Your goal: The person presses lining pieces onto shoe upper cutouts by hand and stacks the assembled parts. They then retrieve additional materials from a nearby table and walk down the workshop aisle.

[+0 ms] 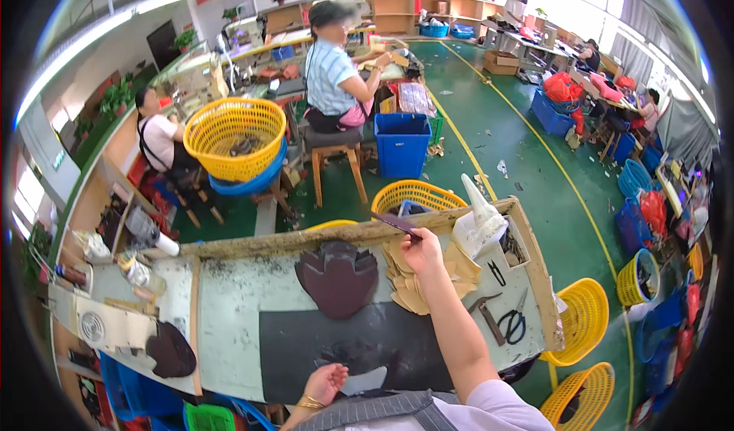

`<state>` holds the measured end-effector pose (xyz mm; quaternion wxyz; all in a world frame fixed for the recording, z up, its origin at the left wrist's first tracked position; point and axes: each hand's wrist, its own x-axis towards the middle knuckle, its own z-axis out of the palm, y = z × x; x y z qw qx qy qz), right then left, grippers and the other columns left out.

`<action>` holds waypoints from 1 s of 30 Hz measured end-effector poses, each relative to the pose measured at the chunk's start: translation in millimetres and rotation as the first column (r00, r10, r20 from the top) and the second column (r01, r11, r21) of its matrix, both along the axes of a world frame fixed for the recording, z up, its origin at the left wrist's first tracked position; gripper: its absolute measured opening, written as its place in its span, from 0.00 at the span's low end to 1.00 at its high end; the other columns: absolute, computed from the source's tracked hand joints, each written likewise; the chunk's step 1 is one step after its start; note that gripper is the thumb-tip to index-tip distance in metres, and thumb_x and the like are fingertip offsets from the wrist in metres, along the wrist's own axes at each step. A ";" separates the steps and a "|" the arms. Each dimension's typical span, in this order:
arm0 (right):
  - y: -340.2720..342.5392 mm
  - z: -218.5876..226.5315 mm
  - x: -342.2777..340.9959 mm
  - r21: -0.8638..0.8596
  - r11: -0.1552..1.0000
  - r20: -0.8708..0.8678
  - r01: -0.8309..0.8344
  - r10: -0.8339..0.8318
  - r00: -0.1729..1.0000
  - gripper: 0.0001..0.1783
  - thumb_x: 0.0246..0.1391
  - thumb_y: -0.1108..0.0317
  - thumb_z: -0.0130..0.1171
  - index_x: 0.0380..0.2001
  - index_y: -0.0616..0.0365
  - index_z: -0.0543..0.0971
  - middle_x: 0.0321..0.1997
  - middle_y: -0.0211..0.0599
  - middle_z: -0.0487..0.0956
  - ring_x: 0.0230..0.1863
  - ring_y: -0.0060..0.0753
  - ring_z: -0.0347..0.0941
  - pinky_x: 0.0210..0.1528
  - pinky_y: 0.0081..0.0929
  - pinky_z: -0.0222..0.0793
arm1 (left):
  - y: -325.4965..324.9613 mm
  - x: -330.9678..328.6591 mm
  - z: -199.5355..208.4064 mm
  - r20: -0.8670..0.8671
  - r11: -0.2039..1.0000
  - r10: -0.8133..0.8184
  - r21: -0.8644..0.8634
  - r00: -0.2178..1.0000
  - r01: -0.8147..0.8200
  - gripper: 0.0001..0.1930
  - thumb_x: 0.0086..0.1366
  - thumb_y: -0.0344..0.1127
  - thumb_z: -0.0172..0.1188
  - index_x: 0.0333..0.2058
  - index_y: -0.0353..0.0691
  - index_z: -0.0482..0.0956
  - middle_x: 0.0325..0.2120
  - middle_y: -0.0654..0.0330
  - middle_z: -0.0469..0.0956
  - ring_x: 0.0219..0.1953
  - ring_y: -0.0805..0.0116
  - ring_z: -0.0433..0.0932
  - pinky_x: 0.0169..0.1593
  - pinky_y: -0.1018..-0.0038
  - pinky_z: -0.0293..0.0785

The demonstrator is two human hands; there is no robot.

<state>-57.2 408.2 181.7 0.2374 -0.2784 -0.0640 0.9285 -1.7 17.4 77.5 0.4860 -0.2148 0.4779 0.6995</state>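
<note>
My right hand (423,249) reaches out over the far side of the worktable (229,309) and pinches a thin dark strip (395,223) that sticks out to the left. It hovers above a fanned pile of tan leather pieces (405,287). A stack of dark brown cut pieces (338,276) lies just left of that pile. My left hand (326,381) rests at the near edge on a dark mat (382,339), fingers on a grey flat piece (365,380).
Scissors (512,324), a hammer (486,309) and a white glue cone (480,201) sit at the table's right end. Yellow baskets (237,136) stand around. A person on a stool (332,79) and another seated person (157,136) work beyond the table.
</note>
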 end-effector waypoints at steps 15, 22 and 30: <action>4.5 -12.0 -18.3 -0.275 0.961 -0.224 -0.022 -0.042 0.974 0.05 0.51 0.77 0.46 0.31 0.70 0.67 0.28 0.41 0.70 0.23 0.26 0.65 0.23 0.19 0.64 | -2.0 -6.7 -8.0 0.069 0.996 -0.075 -0.050 0.995 0.079 0.10 0.66 0.35 0.49 0.40 0.35 0.73 0.38 0.54 0.77 0.38 0.66 0.76 0.44 0.70 0.73; -0.8 -5.2 -15.1 -0.275 0.959 -0.267 -0.069 -0.007 0.964 0.06 0.51 0.78 0.46 0.32 0.71 0.67 0.29 0.42 0.71 0.23 0.27 0.66 0.23 0.19 0.64 | -5.1 -3.3 -6.1 0.064 0.994 -0.084 -0.070 0.994 0.089 0.12 0.65 0.36 0.51 0.42 0.35 0.72 0.40 0.55 0.77 0.41 0.66 0.75 0.46 0.70 0.72; -2.4 -4.6 -8.3 -0.285 0.952 -0.319 -0.116 0.020 0.947 0.07 0.51 0.77 0.46 0.32 0.71 0.67 0.29 0.43 0.72 0.23 0.28 0.65 0.23 0.19 0.63 | -6.4 -3.1 -10.8 0.072 0.992 -0.105 -0.062 0.992 0.109 0.11 0.65 0.35 0.51 0.42 0.35 0.72 0.40 0.55 0.76 0.41 0.66 0.75 0.46 0.70 0.73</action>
